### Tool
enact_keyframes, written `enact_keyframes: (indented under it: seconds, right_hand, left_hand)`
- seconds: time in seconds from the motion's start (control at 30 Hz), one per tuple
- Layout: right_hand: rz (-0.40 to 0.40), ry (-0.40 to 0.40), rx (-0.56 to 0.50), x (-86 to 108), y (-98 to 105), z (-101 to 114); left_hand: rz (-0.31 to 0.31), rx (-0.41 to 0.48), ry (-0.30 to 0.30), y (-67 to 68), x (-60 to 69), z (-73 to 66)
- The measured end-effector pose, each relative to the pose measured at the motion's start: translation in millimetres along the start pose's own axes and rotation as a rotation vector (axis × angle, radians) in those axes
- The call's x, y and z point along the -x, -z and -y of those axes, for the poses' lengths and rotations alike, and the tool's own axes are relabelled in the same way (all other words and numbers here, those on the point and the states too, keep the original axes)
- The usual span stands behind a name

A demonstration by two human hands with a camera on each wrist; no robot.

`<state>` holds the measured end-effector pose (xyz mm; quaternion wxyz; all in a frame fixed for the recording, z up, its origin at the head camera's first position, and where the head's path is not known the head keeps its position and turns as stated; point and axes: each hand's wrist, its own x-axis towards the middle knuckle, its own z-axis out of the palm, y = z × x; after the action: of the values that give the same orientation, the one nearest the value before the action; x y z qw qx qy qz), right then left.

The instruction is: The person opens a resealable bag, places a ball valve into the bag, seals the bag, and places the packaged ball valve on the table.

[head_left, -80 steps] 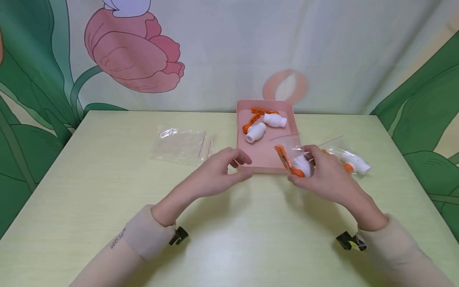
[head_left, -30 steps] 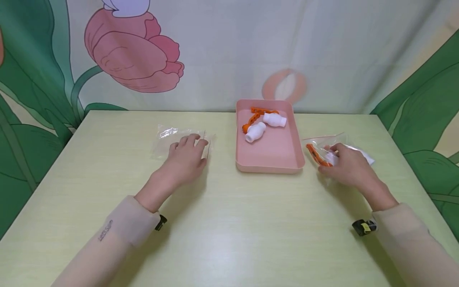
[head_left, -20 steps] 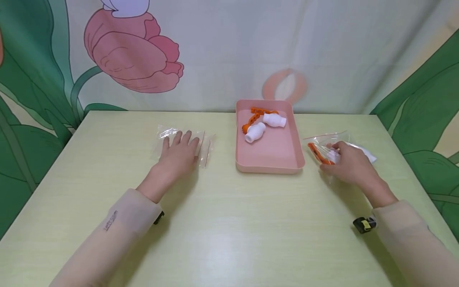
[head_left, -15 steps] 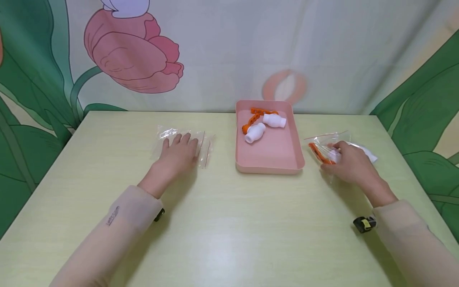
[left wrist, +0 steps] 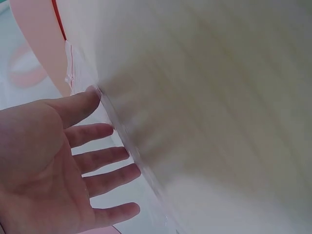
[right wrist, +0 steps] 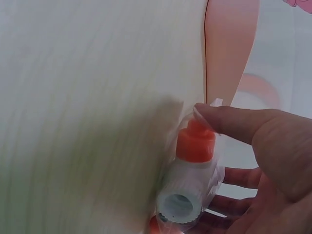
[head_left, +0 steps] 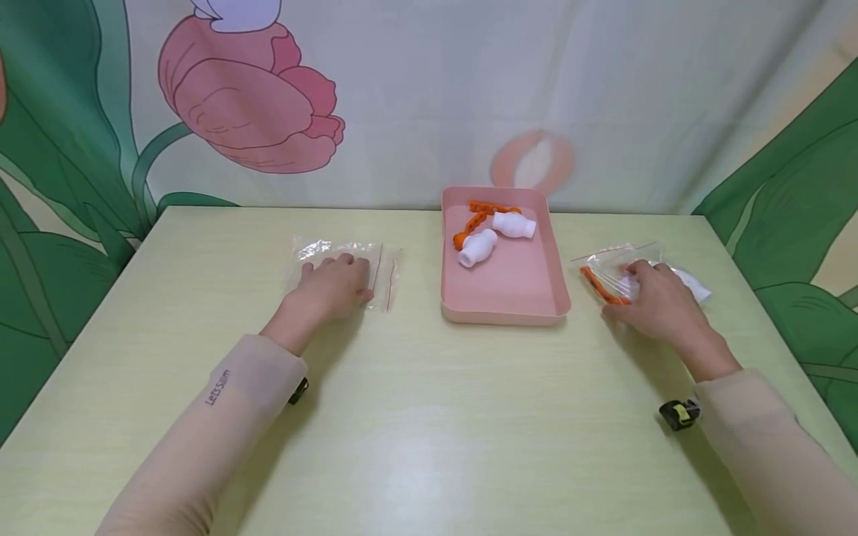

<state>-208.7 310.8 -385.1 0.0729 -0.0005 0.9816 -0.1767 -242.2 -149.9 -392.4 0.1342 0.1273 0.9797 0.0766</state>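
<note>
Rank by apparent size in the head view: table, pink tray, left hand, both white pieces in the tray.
Table
Pink tray
Left hand
Nearer white piece and farther white piece: too alike to rank.

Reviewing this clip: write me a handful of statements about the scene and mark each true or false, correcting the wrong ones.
1. The pink tray holds two white pieces. True.
2. The left hand is inside the tray. False: it touches clear plastic on the table.
3. The right hand grips a bag containing orange and white parts. True.
4. Nothing in the tray is orange. False: orange pieces lie there.
</note>
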Motion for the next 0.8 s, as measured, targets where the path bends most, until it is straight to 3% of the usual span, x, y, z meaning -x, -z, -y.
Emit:
enact_keyframes:
  seconds: [0.23,0.4,0.7,0.8]
  right_hand:
    - [0.013,-0.023,0.019,-0.7,-1,2]
    - [-0.001,0.004,0.019,2.8,-3,6]
    - [-0.174,0.063,0.093,11.8,-1,27]
    - [-0.197,0.087,0.092,15.0,3,35]
  left_hand:
    - [-0.020,-0.041,-0.022,2.4,-2.2,2.1]
    - [-0.023,-0.015,-0.035,3.8,-2.3,2.4]
    - [-0.095,0.046,-0.137,4.9,-6.3,2.8]
    - [-0.115,0.092,-0.144,5.6,-7.7,4.8]
